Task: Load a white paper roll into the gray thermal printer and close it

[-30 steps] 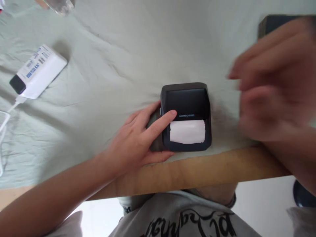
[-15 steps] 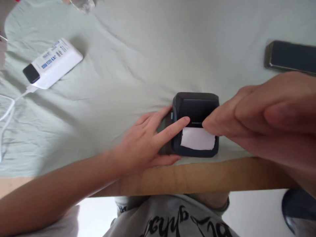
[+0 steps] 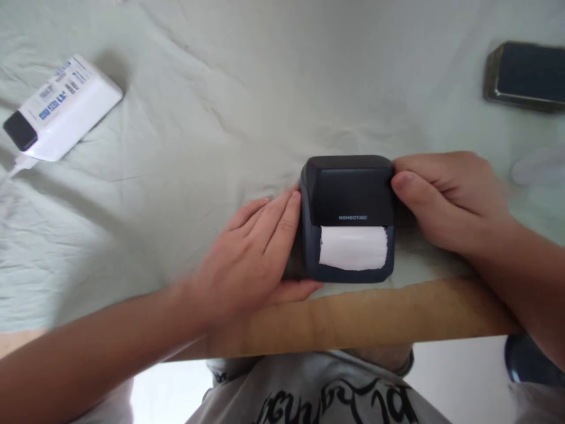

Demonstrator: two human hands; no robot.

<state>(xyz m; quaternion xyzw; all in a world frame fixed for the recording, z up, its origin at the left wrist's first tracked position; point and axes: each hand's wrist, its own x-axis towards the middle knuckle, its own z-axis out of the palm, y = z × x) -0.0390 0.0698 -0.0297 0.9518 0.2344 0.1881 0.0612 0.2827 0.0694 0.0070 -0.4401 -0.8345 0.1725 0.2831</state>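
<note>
A dark label printer marked NIIMBOT stands near the table's front edge. White paper with a ragged edge sticks out of its front slot. My left hand grips the printer's left side, its fingers along the wall and the thumb at the lower front corner. At the upper right edge, my right hand is closed, with thumb and curled index finger against the casing. The fingertips of that hand are partly hidden.
A white device with a printed label and a cable lies at the left. A dark phone-like box is at the far right, above a blurred whitish object. Pale green cloth covers the table behind a wooden edge.
My right hand has dropped from above the printer to its right side. My left index finger has come off the printer's top and now rests along the left side.
</note>
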